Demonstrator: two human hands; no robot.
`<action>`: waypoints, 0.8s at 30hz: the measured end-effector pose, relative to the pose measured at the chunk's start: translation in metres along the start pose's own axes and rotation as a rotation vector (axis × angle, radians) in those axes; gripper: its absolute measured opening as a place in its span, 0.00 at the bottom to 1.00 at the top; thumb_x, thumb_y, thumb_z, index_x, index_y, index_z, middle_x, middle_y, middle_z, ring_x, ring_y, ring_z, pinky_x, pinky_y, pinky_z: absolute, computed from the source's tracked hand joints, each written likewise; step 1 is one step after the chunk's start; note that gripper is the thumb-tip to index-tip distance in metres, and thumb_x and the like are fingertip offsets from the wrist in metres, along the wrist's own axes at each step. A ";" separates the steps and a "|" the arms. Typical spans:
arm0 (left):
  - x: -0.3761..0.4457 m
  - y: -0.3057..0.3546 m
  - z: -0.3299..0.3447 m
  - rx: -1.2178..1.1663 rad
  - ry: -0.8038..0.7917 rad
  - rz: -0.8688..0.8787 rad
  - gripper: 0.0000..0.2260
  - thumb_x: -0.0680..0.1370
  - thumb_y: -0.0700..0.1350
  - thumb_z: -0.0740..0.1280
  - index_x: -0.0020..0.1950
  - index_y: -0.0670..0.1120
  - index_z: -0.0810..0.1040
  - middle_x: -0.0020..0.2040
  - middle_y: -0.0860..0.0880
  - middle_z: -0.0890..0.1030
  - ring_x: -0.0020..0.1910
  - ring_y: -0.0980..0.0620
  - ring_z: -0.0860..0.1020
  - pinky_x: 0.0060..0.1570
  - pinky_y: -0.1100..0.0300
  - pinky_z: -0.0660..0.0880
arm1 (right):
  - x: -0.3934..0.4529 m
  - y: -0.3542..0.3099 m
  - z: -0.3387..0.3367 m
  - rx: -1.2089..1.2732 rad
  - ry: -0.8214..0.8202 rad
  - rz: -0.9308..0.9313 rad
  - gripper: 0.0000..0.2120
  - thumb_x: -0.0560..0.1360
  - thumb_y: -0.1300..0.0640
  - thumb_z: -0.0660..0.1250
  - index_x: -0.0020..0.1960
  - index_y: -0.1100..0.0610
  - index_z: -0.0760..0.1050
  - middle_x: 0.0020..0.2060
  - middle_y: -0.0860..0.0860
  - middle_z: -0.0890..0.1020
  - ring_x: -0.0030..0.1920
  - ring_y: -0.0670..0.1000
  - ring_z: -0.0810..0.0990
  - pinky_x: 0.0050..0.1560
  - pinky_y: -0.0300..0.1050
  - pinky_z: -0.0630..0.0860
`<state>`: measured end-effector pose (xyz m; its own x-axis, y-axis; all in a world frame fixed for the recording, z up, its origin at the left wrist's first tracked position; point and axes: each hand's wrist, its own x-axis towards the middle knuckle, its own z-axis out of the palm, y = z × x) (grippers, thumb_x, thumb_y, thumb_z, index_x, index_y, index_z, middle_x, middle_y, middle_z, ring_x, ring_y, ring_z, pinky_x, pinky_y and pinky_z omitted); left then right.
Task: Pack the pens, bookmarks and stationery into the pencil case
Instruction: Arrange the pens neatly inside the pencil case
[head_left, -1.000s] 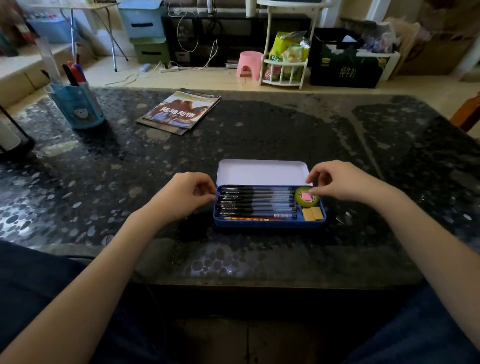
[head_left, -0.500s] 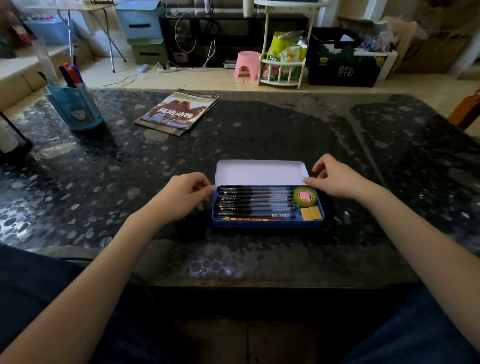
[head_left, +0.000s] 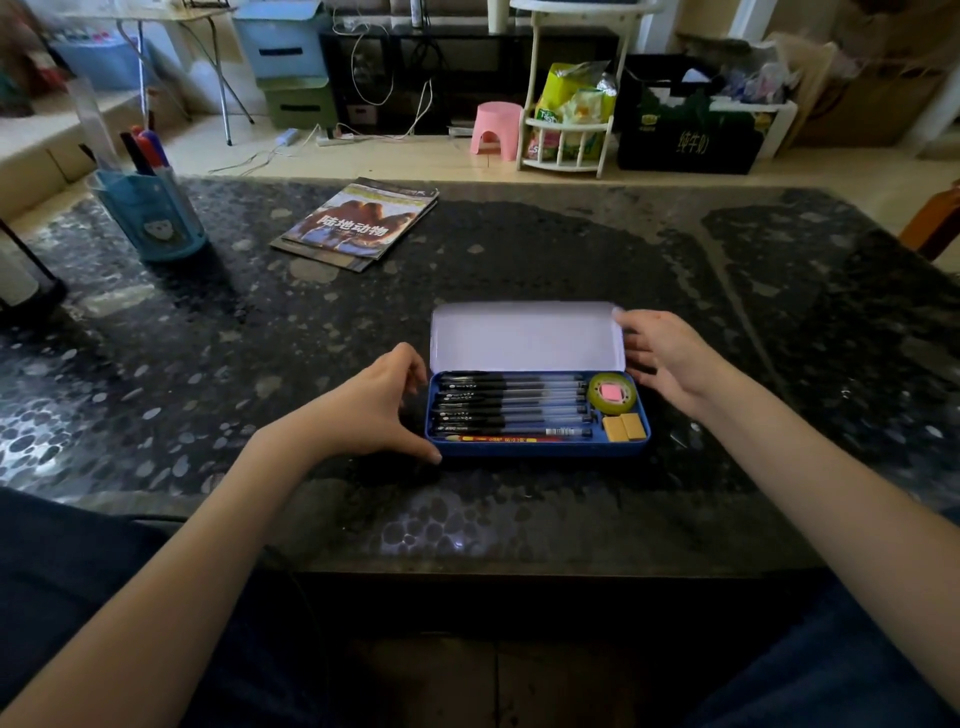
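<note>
Approx 7 black pens (head_left: 514, 402), 1 red pencil (head_left: 501, 439), 1 tape roll (head_left: 612, 394), 2 yellow erasers (head_left: 624, 428), 1 case (head_left: 535, 451).

The right hand (head_left: 667, 358) has left the tape roll (head_left: 612, 393) and reached the lid (head_left: 527, 336) edge. The left hand (head_left: 376, 402) now spreads against the pencil case (head_left: 537, 448) end

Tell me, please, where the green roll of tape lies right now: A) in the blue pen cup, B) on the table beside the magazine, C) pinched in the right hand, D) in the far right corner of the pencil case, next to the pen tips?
D: the green roll of tape sits inside the pencil case, at its far right end above the two yellow erasers, beside the row of pens.
</note>
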<state>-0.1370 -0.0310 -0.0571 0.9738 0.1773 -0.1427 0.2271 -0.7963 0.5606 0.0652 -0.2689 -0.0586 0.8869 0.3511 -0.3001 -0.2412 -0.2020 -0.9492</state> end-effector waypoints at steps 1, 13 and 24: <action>0.001 -0.001 0.001 0.021 0.017 0.001 0.33 0.54 0.58 0.80 0.48 0.55 0.62 0.48 0.57 0.70 0.46 0.59 0.71 0.39 0.66 0.68 | -0.004 -0.003 0.000 0.041 0.007 -0.012 0.21 0.76 0.46 0.65 0.64 0.54 0.70 0.54 0.52 0.79 0.54 0.51 0.77 0.52 0.48 0.73; 0.007 0.001 -0.007 -0.438 0.330 -0.082 0.24 0.64 0.70 0.65 0.46 0.55 0.65 0.43 0.52 0.74 0.39 0.58 0.73 0.37 0.63 0.70 | -0.027 -0.012 0.010 -0.280 -0.011 -0.289 0.18 0.81 0.45 0.54 0.45 0.52 0.78 0.27 0.48 0.76 0.28 0.42 0.75 0.35 0.42 0.71; 0.029 0.016 0.060 0.047 0.374 -0.051 0.20 0.81 0.56 0.51 0.68 0.48 0.69 0.70 0.48 0.69 0.73 0.53 0.59 0.72 0.47 0.39 | -0.033 0.029 0.033 -1.096 0.167 -0.771 0.11 0.78 0.50 0.59 0.47 0.55 0.75 0.42 0.52 0.76 0.46 0.54 0.74 0.44 0.51 0.73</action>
<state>-0.1061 -0.0731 -0.1009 0.9013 0.4088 0.1430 0.2826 -0.8054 0.5210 0.0157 -0.2560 -0.0791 0.7084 0.6068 0.3605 0.7029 -0.6527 -0.2828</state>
